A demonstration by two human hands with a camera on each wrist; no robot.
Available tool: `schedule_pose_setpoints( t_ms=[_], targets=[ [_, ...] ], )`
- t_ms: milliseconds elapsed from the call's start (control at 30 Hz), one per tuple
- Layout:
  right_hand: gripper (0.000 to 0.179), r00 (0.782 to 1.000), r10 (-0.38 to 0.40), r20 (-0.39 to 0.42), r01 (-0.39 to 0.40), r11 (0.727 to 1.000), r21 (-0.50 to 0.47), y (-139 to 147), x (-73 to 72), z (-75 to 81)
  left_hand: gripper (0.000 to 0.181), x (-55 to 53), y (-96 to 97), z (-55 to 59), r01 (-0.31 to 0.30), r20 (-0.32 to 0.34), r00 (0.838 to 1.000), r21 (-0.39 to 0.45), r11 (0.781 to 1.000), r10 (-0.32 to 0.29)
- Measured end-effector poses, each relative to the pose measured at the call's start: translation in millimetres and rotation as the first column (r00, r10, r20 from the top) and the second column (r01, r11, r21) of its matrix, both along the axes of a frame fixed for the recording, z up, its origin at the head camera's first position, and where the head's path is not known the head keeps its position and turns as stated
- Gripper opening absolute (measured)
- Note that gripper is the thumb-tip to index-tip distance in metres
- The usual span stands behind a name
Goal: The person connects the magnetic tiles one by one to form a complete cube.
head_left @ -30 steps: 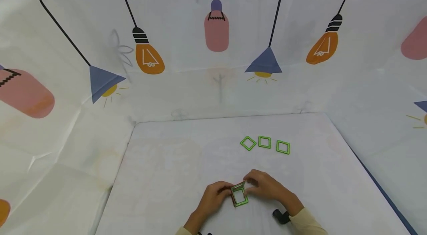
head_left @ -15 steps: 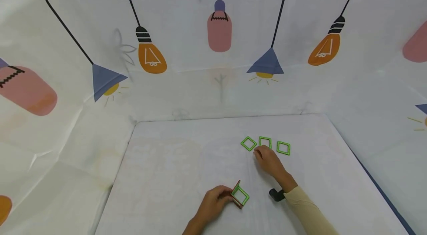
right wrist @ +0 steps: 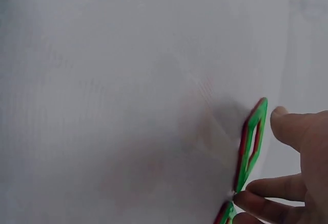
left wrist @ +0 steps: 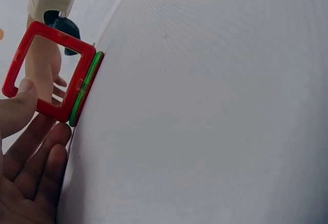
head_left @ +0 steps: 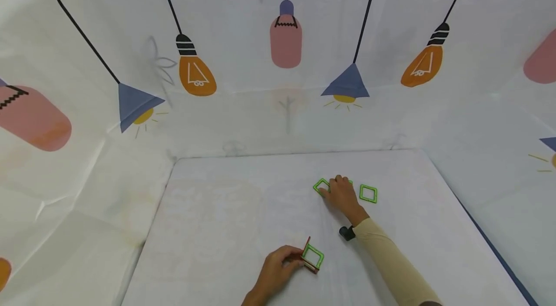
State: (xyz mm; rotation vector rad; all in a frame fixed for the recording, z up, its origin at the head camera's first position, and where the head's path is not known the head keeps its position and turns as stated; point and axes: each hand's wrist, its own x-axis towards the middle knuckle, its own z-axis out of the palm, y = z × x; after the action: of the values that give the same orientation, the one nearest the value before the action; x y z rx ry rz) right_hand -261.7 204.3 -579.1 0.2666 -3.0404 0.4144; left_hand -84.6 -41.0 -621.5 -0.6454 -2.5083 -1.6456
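My left hand pinches a small build of square magnetic tiles near the table's front. Its green magnetic tile lies flat, and red tiles stand up along two of its sides. In the left wrist view the thumb presses a red tile, beside the thin edge of the green tile. My right hand reaches over the back row of green tiles. In the right wrist view its thumb and fingers are spread around a green-and-red tile, with fingertips right at its corner; a second tile shows below.
In the back row, a turned green tile shows left of the right hand, and another green tile lies to its right. The middle one is mostly covered. A white table meets a lamp-printed backdrop; a black device sits at the right wrist.
My right hand has left the build and moved to the back row, then slightly left over the turned tile. The build has turned a little in my left hand.
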Motion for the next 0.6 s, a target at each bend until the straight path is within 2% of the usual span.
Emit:
schedule_pose_setpoints(
  t_ms=[100,200,333,467,600],
  targets=[
    [0.046,0.999,0.012,-0.044,-0.010,0.999,0.036,-2,-0.8,-2.1,0.023,1.1,0.3,-1.7,0.009,-0.008,1.000,0.011,1.000,-0.009],
    [0.047,0.997,0.015,-0.074,-0.013,1.000,0.027,-4,-1.2,-2.3,0.022,0.8,0.5,-2.3,0.019,-0.019,1.000,0.022,1.000,-0.019],
    [0.047,1.000,0.004,-0.022,-0.006,0.996,-0.093,-10,-0.9,-3.7,0.021,1.0,1.0,-2.7,0.023,-0.025,0.999,0.026,0.999,-0.022],
    [0.025,0.998,0.047,0.042,-0.037,0.975,-0.220,-15,3.3,-6.5,0.021,2.0,0.8,-2.3,0.026,-0.039,0.999,0.028,0.999,-0.025],
    [0.006,0.998,0.063,0.020,-0.056,0.964,-0.261,-19,8.9,-9.6,0.021,1.9,0.9,-2.0,0.032,-0.048,0.998,0.032,0.999,-0.031]
  ],
)
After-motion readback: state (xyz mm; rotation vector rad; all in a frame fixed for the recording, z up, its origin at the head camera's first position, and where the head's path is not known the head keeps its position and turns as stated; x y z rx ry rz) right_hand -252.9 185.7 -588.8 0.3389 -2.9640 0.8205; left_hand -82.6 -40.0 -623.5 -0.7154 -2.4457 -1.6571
